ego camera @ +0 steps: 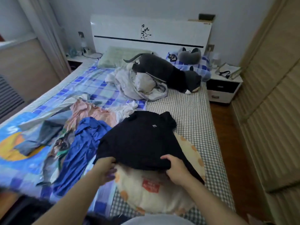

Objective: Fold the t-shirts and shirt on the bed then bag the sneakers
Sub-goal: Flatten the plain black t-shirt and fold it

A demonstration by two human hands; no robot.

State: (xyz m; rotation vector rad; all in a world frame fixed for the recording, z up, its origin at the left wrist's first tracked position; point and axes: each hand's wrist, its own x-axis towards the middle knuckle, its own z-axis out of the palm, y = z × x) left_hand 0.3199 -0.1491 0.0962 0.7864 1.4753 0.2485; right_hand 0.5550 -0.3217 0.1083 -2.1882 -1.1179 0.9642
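I'm looking down the bed (191, 111) from its foot, and both hands are on the black t-shirt (139, 140). My left hand (105, 169) has the near hem pinched at its left corner, fingers tucked under the cloth. My right hand (177, 169) grips the same hem further right, thumb on top, a fold of fabric bunched in it. The shirt lies spread out away from me, collar toward the headboard (151, 30), a small white logo on the chest. Its near part rests on a white cushion (151, 192) with orange spots and a red label.

To the left of the black shirt, touching it, lies a blue shirt (81, 150), crumpled and stretched lengthwise. Beyond that is a pink garment (90, 112), and just beside it a white t-shirt (126, 109), both unfolded. Further left is a grey-blue garment (42, 135) in a heap on the blue checked sheet (90, 85).

Up near the pillows sits a pale grey pile of cloth (133, 85), with a dark grey plush toy (162, 70) lying across it. I see no sneakers from here.
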